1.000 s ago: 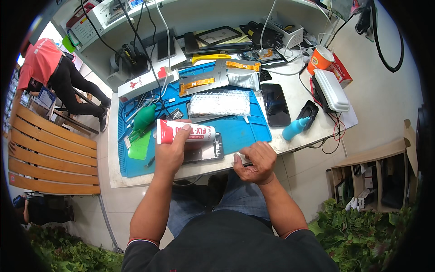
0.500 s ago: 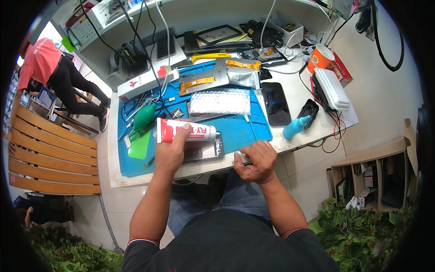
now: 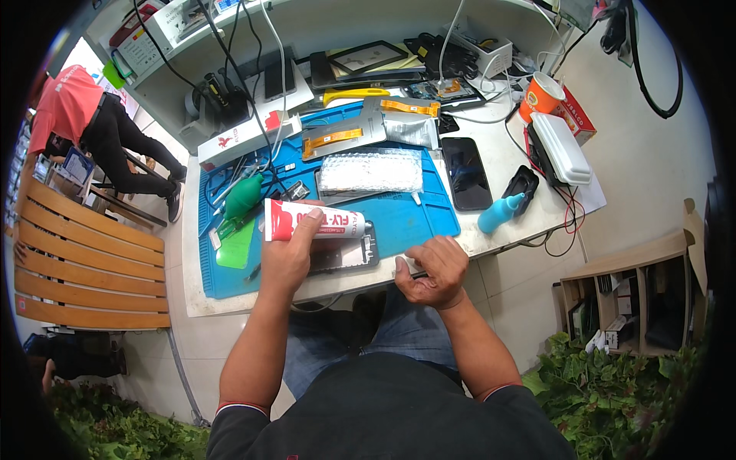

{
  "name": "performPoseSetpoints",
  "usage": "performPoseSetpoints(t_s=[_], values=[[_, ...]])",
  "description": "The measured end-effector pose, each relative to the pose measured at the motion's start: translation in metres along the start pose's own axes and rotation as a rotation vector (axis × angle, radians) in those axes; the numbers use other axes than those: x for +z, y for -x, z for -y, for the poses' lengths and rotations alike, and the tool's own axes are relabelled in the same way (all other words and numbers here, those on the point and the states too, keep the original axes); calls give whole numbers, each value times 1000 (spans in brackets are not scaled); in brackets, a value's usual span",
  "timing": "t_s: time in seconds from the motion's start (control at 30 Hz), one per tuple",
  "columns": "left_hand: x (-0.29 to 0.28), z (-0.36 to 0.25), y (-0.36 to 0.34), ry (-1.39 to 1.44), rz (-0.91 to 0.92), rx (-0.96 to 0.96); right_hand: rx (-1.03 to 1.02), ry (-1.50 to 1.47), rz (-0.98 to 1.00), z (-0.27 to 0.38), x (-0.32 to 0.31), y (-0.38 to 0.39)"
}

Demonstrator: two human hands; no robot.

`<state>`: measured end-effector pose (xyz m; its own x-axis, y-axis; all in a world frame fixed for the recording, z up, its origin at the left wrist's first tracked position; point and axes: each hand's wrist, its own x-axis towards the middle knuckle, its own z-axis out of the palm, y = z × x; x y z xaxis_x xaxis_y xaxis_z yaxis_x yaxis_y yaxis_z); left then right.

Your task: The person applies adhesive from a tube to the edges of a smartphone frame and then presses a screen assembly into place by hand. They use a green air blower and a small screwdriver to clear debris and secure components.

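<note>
Gripped in my left hand [image 3: 286,261] is a red and white squeeze tube [image 3: 314,221], held sideways with the thumb on top. Below the tube, an opened phone frame [image 3: 356,254] lies on the blue repair mat [image 3: 399,222], partly hidden by my hand. My right hand [image 3: 435,272] is at the bench's front edge, fingers curled in and thumb near the forefinger; whatever it may hold is hidden. Beyond the tube lies a bubble-wrapped packet [image 3: 371,172]. A green blower bulb [image 3: 243,197] and a bright green card [image 3: 235,249] are left of my left hand.
A black phone [image 3: 466,175] and a light-blue bottle [image 3: 500,213] stand to the right, near a white case [image 3: 561,149] and an orange cup [image 3: 541,96]. Cables hang over the mat from above. A person in a pink shirt [image 3: 69,107] is by a wooden bench [image 3: 92,257] at left.
</note>
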<state>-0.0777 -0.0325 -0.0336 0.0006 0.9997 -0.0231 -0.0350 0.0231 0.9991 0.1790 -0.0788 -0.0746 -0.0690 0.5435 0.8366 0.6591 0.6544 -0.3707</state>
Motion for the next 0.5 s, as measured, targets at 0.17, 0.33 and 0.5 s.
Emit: performPoseSetpoints(t_s=[0.17, 0.33, 0.5], values=[[3, 0, 1, 32, -51, 11, -4, 4, -1, 1, 0, -1], [2, -1, 1, 24, -40, 12, -2, 8, 3, 0, 0, -1], [1, -2, 1, 1, -35, 16, -8, 8, -8, 0, 1, 0]])
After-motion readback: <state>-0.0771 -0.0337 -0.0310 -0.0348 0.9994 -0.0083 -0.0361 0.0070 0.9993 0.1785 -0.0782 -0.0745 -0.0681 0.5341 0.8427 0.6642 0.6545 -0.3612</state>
